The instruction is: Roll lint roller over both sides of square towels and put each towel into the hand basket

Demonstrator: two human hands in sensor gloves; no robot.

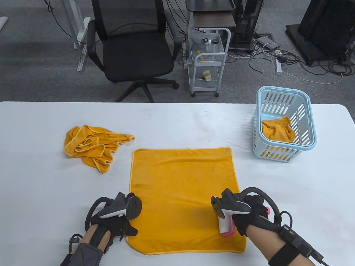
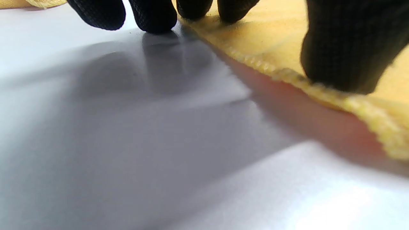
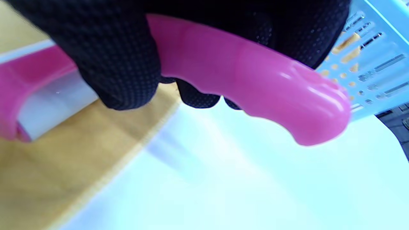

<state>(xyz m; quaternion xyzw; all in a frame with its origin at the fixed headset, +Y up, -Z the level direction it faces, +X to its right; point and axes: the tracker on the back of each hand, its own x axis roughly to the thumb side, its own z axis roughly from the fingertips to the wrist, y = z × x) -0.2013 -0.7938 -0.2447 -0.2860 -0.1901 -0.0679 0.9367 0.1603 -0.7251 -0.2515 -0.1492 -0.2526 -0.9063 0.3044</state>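
Your right hand (image 1: 249,213) held the pink lint roller (image 1: 226,225) tight on the flat orange towel (image 1: 183,194). Your left hand (image 1: 116,219) pressed straight fingers on its near left edge. Another towel (image 1: 277,130) lay in the blue basket (image 1: 307,138).

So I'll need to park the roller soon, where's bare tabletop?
Bare table between the flat towel and the basket, and behind the towel. Crowded: crumpled towels at its left.

Bright even overhead light, table view sharp with bowed edges, soft shadow under black-gloved fingertips (image 2: 153,16) on glossy white table (image 2: 127,143), glare on blurred pink plastic roller handle (image 3: 255,86), wrist views defocused.
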